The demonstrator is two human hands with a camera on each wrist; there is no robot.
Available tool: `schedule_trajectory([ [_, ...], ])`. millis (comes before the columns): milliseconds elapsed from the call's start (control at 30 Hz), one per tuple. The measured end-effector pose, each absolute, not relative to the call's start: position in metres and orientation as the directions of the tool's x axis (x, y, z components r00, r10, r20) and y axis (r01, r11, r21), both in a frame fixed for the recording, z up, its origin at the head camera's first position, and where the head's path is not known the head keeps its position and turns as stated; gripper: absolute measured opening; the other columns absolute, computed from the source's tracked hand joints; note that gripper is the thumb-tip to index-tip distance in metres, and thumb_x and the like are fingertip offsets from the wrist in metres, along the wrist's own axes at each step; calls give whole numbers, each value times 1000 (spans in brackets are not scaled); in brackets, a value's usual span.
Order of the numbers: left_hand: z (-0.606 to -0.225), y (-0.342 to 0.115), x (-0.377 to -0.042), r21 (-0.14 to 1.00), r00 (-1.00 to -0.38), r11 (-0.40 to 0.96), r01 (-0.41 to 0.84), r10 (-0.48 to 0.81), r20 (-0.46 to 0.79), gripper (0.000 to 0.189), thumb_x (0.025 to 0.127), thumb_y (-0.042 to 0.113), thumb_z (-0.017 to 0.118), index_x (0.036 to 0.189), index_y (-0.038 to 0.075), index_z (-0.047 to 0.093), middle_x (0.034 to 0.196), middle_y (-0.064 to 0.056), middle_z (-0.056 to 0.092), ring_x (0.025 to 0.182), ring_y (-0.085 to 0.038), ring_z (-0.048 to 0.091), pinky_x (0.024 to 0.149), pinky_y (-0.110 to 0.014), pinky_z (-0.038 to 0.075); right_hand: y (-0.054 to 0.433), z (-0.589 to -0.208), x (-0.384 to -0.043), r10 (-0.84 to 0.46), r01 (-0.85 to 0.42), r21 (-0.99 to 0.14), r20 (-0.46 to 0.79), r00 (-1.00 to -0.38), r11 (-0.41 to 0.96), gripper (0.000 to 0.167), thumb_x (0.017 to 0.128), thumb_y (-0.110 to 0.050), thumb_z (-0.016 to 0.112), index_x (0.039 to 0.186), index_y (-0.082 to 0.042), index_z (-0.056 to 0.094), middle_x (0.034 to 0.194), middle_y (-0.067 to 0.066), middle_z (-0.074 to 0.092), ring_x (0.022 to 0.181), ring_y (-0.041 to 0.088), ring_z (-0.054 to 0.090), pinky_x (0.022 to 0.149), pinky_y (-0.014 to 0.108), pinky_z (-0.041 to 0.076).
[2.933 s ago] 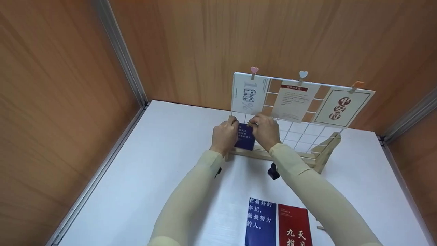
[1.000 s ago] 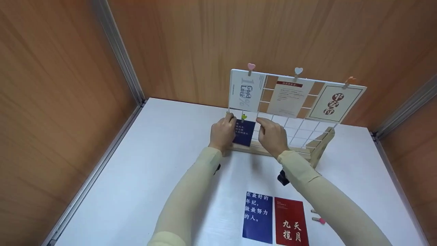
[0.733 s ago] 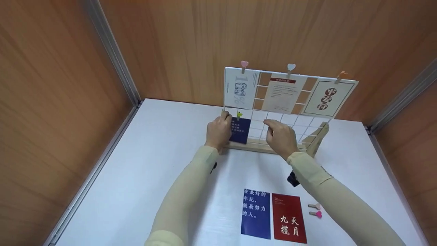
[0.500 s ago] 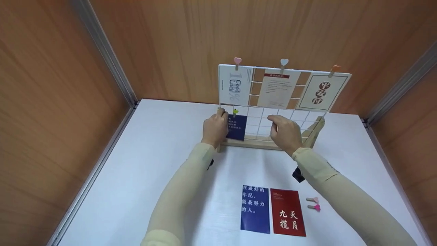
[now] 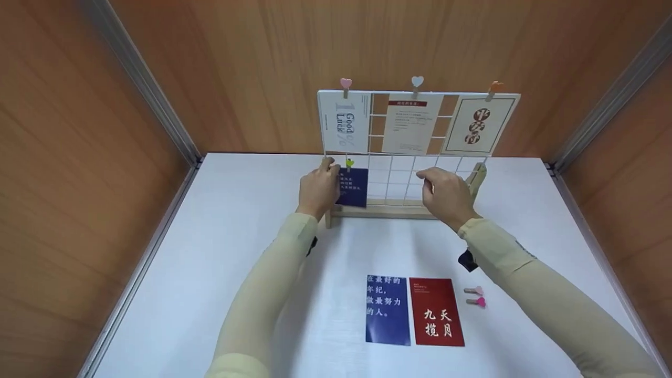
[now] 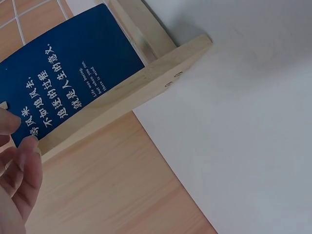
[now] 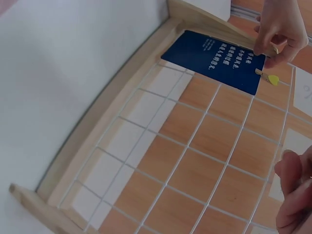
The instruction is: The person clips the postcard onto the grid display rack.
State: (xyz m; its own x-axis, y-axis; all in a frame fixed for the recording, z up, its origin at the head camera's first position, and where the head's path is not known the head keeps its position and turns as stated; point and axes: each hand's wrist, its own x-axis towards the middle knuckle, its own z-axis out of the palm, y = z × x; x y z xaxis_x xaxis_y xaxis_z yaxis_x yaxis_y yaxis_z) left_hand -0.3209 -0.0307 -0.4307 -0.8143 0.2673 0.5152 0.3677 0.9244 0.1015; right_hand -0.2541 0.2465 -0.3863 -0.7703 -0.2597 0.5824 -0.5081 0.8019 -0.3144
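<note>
My left hand is at the left end of the wire grid stand. Its thumb and fingers hold the top of the wooden side post, beside the upper corner of a dark blue card. That card hangs on the grid's lower left, with a wooden clip bearing a yellow-green shape at its top edge. In the left wrist view its white writing shows beside the fingertips. My right hand hovers before the lower right of the grid, fingers loosely bent, holding nothing.
Along the grid's top, three clips hold a Good Luck card, a red-banded card and a bordered card. On the table lie a blue card, a red card and two heart clips. Wooden walls enclose it.
My right hand has let go of the yellow-green clip and moved right, away from the hung blue card. My left hand stays at the post. The head view has shifted, uncovering the two heart clips.
</note>
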Motion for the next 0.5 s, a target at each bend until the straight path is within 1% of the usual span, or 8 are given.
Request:
schedule_trajectory([
  [100, -430, -34, -320, 104, -808, 922, 373, 267, 525, 24, 94, 10, 62, 116, 5, 71, 130, -12, 59, 78, -26, 71, 60, -37, 59, 252, -387, -252, -253, -496, -332, 563, -787, 802, 19, 92, 4, 56, 103, 4, 72, 97, 17, 71, 85, 34, 69, 71, 46, 58],
  [200, -429, -34, -318, 114, -794, 913, 392, 273, 544, 25, 92, 8, 63, 115, 4, 70, 130, -13, 56, 77, -27, 70, 59, -38, 58, 259, -389, -248, -238, -477, -350, 546, -803, 806, 17, 93, 2, 58, 103, 4, 72, 97, 17, 71, 91, 34, 69, 77, 47, 57],
  [300, -428, -32, -314, 131, -780, 902, 412, 274, 563, 25, 92, 8, 62, 116, 4, 69, 128, -13, 55, 76, -27, 69, 58, -39, 58, 269, -393, -243, -224, -459, -367, 531, -817, 809, 18, 94, -1, 59, 105, 4, 71, 99, 18, 71, 92, 34, 69, 78, 48, 57],
  [400, -430, -30, -309, 149, -764, 890, 431, 272, 585, 25, 92, 8, 63, 116, 4, 69, 130, -15, 55, 74, -26, 68, 57, -38, 57, 278, -399, -238, -205, -433, -389, 504, -839, 813, 19, 96, -5, 59, 108, 4, 71, 102, 19, 71, 94, 36, 68, 80, 49, 56],
  [500, -435, -26, -301, 163, -746, 873, 460, 281, 604, 25, 91, 8, 64, 115, 3, 69, 126, -14, 57, 73, -24, 68, 58, -35, 57, 288, -406, -231, -190, -396, -413, 457, -869, 820, 22, 99, -10, 58, 110, 4, 70, 105, 20, 70, 97, 37, 67, 84, 52, 54],
])
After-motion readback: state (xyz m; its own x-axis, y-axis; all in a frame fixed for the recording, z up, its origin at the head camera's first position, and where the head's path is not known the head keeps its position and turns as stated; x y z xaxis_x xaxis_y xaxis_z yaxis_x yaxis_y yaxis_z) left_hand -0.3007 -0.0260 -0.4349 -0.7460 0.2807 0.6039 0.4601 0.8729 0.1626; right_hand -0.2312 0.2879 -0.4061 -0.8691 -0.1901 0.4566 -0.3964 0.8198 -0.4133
